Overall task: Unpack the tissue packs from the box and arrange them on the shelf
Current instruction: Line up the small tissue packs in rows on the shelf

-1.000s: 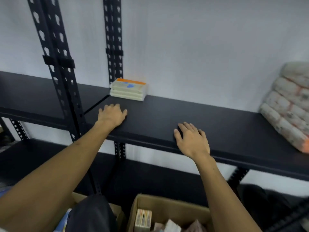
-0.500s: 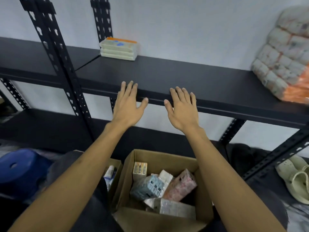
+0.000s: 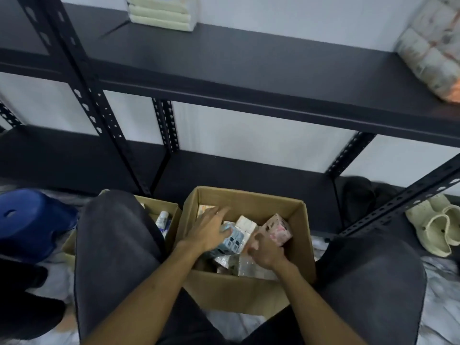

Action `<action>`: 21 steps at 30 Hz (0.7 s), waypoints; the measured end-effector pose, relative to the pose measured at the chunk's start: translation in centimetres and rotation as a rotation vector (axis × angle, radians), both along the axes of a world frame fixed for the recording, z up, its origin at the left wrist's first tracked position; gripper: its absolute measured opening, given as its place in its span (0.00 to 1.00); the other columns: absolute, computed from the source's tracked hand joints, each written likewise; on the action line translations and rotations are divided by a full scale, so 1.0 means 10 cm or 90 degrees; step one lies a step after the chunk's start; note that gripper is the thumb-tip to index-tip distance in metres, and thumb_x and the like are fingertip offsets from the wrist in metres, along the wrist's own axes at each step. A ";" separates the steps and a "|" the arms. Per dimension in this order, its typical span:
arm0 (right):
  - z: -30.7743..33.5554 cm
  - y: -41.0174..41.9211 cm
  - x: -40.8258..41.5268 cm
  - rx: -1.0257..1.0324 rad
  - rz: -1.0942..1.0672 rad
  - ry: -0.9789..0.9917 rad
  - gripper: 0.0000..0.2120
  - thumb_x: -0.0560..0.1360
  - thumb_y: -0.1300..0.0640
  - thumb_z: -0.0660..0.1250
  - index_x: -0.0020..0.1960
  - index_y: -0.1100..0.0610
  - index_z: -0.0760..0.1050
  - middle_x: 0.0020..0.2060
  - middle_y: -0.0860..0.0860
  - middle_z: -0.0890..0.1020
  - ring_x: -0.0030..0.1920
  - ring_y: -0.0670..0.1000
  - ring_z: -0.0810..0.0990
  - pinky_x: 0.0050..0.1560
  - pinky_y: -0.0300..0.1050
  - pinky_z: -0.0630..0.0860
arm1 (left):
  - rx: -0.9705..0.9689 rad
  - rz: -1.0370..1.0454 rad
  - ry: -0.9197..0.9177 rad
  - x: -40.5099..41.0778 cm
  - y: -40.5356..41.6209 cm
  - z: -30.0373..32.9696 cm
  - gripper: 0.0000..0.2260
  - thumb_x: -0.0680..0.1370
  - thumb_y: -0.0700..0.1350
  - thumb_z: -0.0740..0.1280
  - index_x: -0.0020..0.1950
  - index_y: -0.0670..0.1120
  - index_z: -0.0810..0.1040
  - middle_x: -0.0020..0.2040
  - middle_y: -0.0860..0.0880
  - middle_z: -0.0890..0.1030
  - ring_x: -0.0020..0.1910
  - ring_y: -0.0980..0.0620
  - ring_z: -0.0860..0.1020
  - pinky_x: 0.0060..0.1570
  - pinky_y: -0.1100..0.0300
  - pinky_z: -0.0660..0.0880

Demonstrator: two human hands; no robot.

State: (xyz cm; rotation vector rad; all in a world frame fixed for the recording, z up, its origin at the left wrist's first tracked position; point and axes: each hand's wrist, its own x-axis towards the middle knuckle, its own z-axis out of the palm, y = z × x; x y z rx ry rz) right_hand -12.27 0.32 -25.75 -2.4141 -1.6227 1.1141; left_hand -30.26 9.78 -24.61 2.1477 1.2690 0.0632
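An open cardboard box [image 3: 249, 194] stands on the floor between my knees, holding several tissue packs. My left hand [image 3: 209, 231] reaches into it with fingers spread and rests on a blue-and-white pack [image 3: 234, 241]. My right hand [image 3: 265, 250] is lower in the box, fingers curled, thumb against a pink pack [image 3: 277, 230]; whether it holds the pack is unclear. A white pack [image 3: 246, 224] stands between them, with silvery packs [image 3: 227, 261] below. The black shelf [image 3: 249, 70] above carries a stack of pale green packs [image 3: 161, 14] at the back left.
A big wrapped bundle of rolls [image 3: 430, 51] leans at the shelf's right end. A second box [image 3: 171, 214] with a tube sits left of my knee. A blue stool [image 3: 32, 222] is far left, pale sandals [image 3: 435, 225] right. Black perforated uprights [image 3: 84, 95] frame the shelves.
My view has tipped down from the shelf to the box. Both hands left the shelf edge and dropped into the box onto the packs.
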 end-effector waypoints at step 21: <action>-0.94 -0.02 -0.07 -0.221 -0.061 0.066 0.38 0.70 0.45 0.72 0.74 0.56 0.62 0.69 0.58 0.71 0.68 0.60 0.72 0.65 0.51 0.73 | -0.133 0.090 0.019 0.15 0.08 -0.95 0.38 0.76 0.51 0.75 0.80 0.63 0.59 0.71 0.48 0.76 0.67 0.43 0.75 0.66 0.46 0.73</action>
